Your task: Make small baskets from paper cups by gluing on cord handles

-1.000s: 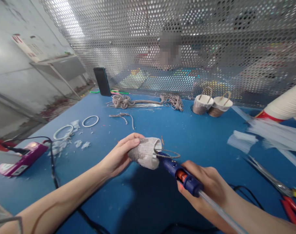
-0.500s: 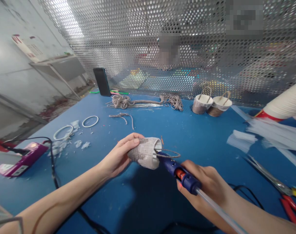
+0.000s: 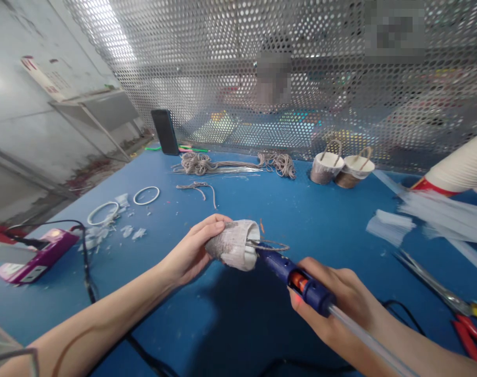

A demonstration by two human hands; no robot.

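Near the middle, my left hand (image 3: pixel 201 243) is wrapped round a small whitish-grey cup (image 3: pixel 236 245), which lies tilted on its side with its mouth to the right. A loop of grey-brown cord (image 3: pixel 275 245) sticks out of the mouth. My right hand (image 3: pixel 332 298) grips a dark blue glue gun (image 3: pixel 287 272) with a clear glue stick (image 3: pixel 367 337) in its rear. The gun's tip is at the cup's mouth, beside the cord; whether it touches is unclear.
Two cups with cord handles (image 3: pixel 326 166) stand at the back right. Scissors (image 3: pixel 438 285) and translucent strips (image 3: pixel 391 225) lie right. Cord bundles (image 3: pixel 197 163), a phone (image 3: pixel 165 132), white rings (image 3: pixel 146 196) and a purple power strip (image 3: pixel 40 259) are back and left.
The glue gun and my right hand have shifted slightly right and down, away from the cup. The cup has turned a little in my left hand.
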